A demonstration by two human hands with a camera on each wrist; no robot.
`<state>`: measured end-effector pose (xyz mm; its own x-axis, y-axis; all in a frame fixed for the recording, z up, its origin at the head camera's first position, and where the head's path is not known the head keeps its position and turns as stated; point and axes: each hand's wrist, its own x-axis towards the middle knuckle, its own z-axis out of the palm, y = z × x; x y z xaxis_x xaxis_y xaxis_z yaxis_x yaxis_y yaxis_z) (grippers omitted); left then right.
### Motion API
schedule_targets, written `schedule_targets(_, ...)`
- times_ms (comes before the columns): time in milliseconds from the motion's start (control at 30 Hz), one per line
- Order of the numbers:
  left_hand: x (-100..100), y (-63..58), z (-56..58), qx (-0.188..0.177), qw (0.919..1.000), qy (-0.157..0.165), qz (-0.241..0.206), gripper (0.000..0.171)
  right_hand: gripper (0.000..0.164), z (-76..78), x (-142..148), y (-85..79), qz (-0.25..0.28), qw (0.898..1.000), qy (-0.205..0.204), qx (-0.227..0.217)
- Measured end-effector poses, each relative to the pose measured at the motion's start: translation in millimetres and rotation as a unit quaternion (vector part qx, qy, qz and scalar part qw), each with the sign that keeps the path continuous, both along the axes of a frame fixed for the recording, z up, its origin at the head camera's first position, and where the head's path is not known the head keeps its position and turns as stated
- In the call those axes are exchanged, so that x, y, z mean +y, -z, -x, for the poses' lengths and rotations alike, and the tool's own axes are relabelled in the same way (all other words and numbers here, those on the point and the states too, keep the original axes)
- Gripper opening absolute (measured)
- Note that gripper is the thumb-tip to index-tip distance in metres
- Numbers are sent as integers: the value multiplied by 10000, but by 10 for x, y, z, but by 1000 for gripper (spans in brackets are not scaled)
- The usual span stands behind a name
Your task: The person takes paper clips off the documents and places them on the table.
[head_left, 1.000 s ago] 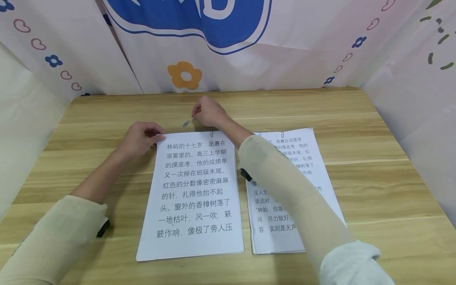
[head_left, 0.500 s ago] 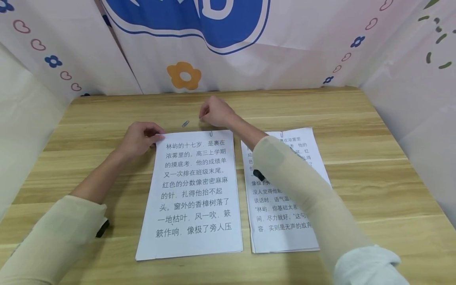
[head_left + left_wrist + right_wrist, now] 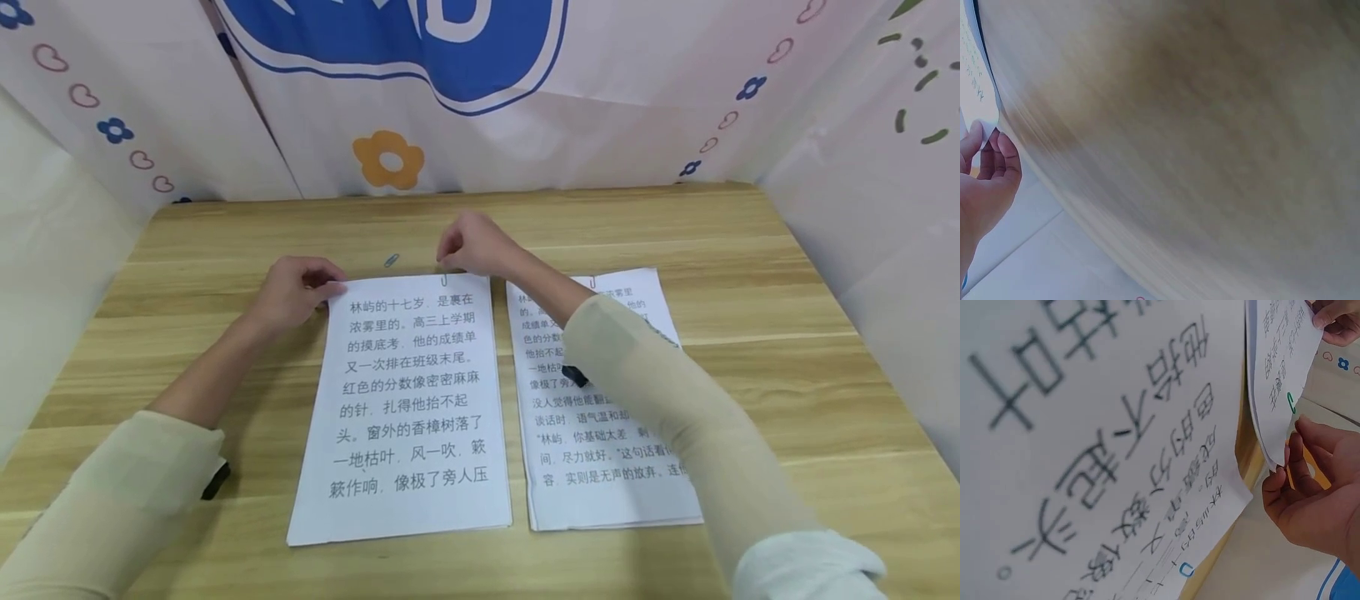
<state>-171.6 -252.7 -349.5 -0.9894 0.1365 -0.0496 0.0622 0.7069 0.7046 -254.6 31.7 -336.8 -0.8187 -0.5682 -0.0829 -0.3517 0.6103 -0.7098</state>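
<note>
In the head view, two stacks of printed sheets lie side by side, the left stack (image 3: 412,400) and the right stack (image 3: 585,433). My left hand (image 3: 296,287) pinches the left stack's top-left corner between thumb and fingers. My right hand (image 3: 476,242) hovers at that stack's top edge, towards its right corner. Its curled fingers, in the right wrist view, lie close to a green paper clip (image 3: 1291,402) on the edge; whether they hold anything is unclear. Beyond the top edge lies a loose paper clip (image 3: 392,260).
A blue paper clip (image 3: 1186,570) sits on the right stack's edge, and a red clip (image 3: 592,282) is beside it in the head view. The wooden table (image 3: 772,333) ends at a printed cloth backdrop (image 3: 600,133). The right forearm crosses over the right stack.
My right hand has shifted rightwards along the left stack's top edge, away from the loose clip. More of the right stack's text shows now. The left hand has stayed in place.
</note>
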Motion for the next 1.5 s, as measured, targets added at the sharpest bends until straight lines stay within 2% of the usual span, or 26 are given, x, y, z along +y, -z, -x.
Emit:
schedule_targets(267, 5, -11, -12, 32, 10000, -26, 64, 17, 8, -53, 77, 24, -156, 9998, -107, 24)
schedule_targets(767, -14, 32, 4, 245, 9997, 46, -39, 16, 10, -88, 128, 110, 233, 9994, -256, -1)
schedule_targets(1500, 22, -31, -13, 160, 9999, 15, -36, 17, 9, -76, 150, 129, 283, 9991, -291, -118)
